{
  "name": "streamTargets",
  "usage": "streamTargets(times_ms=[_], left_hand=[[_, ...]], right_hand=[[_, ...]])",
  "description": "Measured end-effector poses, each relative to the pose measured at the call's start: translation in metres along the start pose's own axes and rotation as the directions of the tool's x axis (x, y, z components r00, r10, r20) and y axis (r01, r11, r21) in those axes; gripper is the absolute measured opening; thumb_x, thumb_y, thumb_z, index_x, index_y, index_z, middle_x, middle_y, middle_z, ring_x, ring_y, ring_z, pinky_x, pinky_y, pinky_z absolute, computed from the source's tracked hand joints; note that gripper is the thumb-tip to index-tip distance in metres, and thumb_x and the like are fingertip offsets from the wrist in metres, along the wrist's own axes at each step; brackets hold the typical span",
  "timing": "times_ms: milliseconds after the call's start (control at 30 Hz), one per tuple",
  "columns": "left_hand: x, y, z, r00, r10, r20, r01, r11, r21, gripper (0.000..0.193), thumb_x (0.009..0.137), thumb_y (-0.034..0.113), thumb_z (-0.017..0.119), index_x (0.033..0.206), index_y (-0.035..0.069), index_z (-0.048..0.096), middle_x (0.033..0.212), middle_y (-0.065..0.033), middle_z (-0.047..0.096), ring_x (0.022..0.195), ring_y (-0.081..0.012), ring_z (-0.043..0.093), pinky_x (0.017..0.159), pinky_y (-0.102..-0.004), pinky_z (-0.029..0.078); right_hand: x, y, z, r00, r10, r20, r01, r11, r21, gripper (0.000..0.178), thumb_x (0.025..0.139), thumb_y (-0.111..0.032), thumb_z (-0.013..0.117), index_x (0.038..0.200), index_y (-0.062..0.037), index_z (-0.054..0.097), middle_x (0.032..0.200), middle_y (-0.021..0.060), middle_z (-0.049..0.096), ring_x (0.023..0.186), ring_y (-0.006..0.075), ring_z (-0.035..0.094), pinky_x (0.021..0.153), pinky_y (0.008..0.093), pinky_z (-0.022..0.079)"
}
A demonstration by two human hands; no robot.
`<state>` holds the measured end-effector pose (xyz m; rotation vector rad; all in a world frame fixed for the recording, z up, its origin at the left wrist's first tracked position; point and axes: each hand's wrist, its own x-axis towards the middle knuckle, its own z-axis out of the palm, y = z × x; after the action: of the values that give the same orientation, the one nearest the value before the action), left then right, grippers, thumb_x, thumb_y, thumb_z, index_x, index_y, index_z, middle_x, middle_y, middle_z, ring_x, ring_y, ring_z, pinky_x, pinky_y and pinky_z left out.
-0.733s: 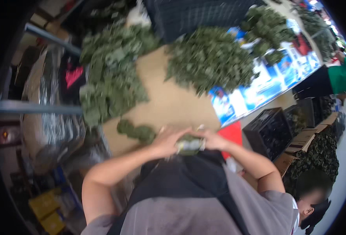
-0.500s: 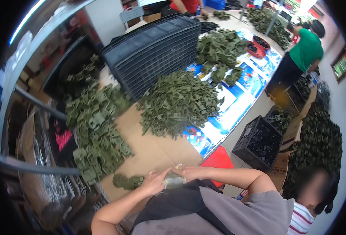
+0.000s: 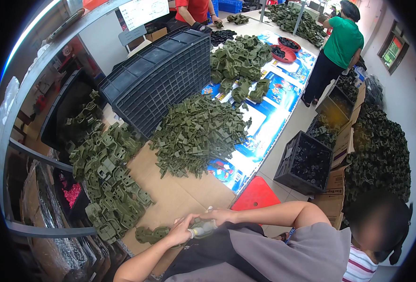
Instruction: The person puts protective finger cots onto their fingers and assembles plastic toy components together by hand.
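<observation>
At the near edge of the table, my left hand [image 3: 181, 231] and my right hand [image 3: 218, 216] are close together, fingers bent around an olive-green plastic part [image 3: 209, 225]. My fingers cover most of it, so its shape is hard to tell. Pale wrappings show on some fingers. Beside my left hand, several olive-green moulded parts [image 3: 147, 236] lie on the cardboard. Farther left is a heap of larger, hollow olive-green parts [image 3: 106, 174]. Beyond my hands rises a pile of small, flat olive-green pieces [image 3: 201, 134].
A dark crate [image 3: 158, 75] stands on its side behind the piles. Red bowls [image 3: 284, 54] hold black parts. A red stool [image 3: 255, 195] and a black crate [image 3: 304, 162] stand right of the table. A metal rail [image 3: 52, 230] runs at left. A green-shirted person [image 3: 344, 42] stands far right.
The whole view has shifted, bringing more of the far end into sight. My hands stay together on the part, with slightly changed finger positions.
</observation>
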<state>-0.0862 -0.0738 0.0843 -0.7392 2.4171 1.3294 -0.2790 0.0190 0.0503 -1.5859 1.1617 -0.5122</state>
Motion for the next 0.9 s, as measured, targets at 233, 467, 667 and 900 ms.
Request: streamTargets(times_ms=[233, 467, 667, 900], left_hand=[[-0.014, 0.027, -0.035, 0.992, 0.053, -0.115, -0.022, 0.967, 0.253, 0.067, 0.071, 0.025, 0.065, 0.128, 0.013, 0.031, 0.112, -0.0152, 0.048, 0.109, -0.0273, 0.044, 0.094, -0.0384, 0.031], [-0.032, -0.035, 0.01, 0.961, -0.166, -0.221, -0.037, 0.715, -0.698, 0.067, 0.069, -0.005, 0.061, 0.126, 0.012, 0.028, 0.121, -0.0107, 0.037, 0.111, -0.0234, 0.04, 0.09, -0.0331, 0.036], [-0.037, -0.007, 0.023, 0.924, -0.326, -0.2, -0.027, 0.466, -0.884, 0.067, 0.071, -0.005, 0.059, 0.127, 0.012, 0.027, 0.114, -0.0099, 0.044, 0.102, -0.0217, 0.047, 0.085, -0.0294, 0.039], [-0.039, 0.002, 0.045, 0.871, -0.27, -0.411, -0.059, 0.772, -0.633, 0.059, 0.069, 0.012, 0.065, 0.12, 0.008, 0.037, 0.108, -0.013, 0.049, 0.099, -0.0193, 0.047, 0.08, -0.0275, 0.039]], right_hand=[[0.002, 0.02, -0.013, 0.995, -0.069, -0.072, 0.078, 0.988, 0.131, 0.055, 0.07, -0.006, 0.053, 0.123, -0.0043, 0.04, 0.113, 0.0188, 0.05, 0.103, 0.0303, 0.049, 0.088, 0.0335, 0.038], [-0.022, 0.05, -0.034, 0.999, -0.038, -0.037, 0.046, 0.96, 0.275, 0.049, 0.079, -0.012, 0.052, 0.124, -0.0016, 0.037, 0.12, 0.0175, 0.045, 0.112, 0.0246, 0.042, 0.093, 0.0305, 0.033], [-0.024, 0.006, -0.061, 0.971, -0.07, -0.23, 0.027, 0.983, -0.184, 0.065, 0.081, -0.046, 0.045, 0.129, -0.0059, 0.028, 0.125, 0.0227, 0.037, 0.115, 0.036, 0.035, 0.096, 0.0394, 0.028], [0.037, -0.024, 0.017, 0.875, -0.468, -0.121, 0.392, 0.834, -0.389, 0.06, 0.075, -0.026, 0.051, 0.128, -0.01, 0.029, 0.073, 0.0164, 0.054, 0.064, 0.0342, 0.055, 0.063, 0.0404, 0.045]])
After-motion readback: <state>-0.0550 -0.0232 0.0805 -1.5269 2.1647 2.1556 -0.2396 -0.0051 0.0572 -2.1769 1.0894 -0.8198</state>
